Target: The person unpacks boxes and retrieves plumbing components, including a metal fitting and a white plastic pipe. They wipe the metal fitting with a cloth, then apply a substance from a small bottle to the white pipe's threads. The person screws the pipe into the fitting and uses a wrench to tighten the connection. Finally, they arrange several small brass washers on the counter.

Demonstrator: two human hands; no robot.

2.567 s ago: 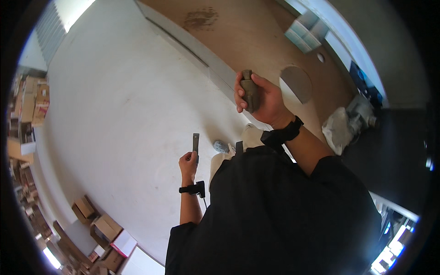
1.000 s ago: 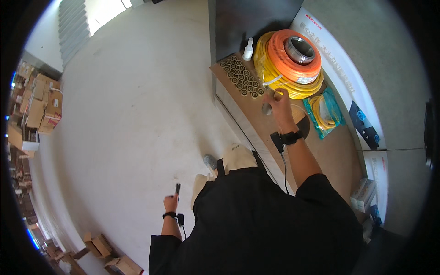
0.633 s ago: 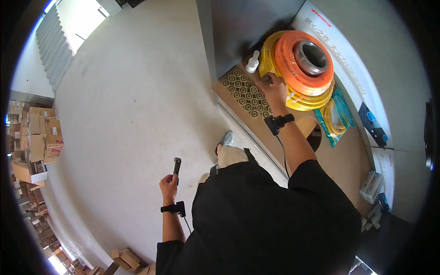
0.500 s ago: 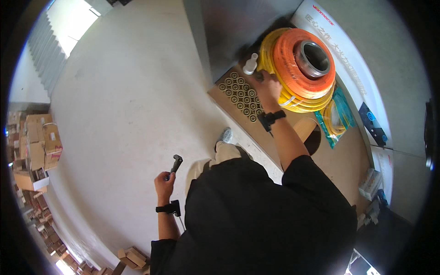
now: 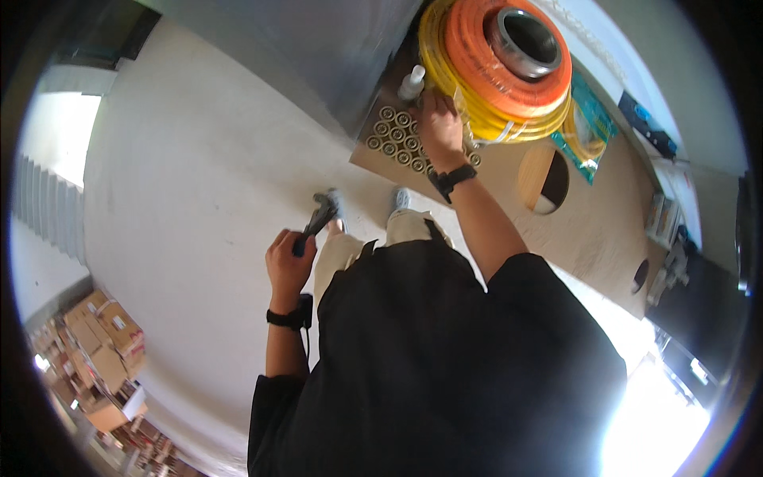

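My left hand [image 5: 290, 264] is wrapped around the handle of a black hand tool [image 5: 319, 216] with a widened, hooked head. It is held low over the floor beside my legs. My right hand [image 5: 439, 129] reaches to the brown board, its fingers bent; what they grip, if anything, is hidden. Rows of small round metal fittings [image 5: 389, 131] stand under and left of that hand. A white bottle [image 5: 412, 83] stands just beyond its fingertips. Close on its right lie a yellow hose coil [image 5: 431, 49] and an orange hose coil [image 5: 469, 52] stacked on it.
A metal ring [image 5: 499, 40] sits inside the coils. The brown board [image 5: 604, 230] has a round cut-out [image 5: 554, 181]; a teal bag [image 5: 590, 165] lies behind. A grey panel [image 5: 318, 63] rises at the far side. Cardboard boxes [image 5: 102, 330] are heaped at the left.
The view has shifted, so the board and coils sit higher in it. My left hand has raised the tool and turned it. My right hand stays by the fittings and bottle.
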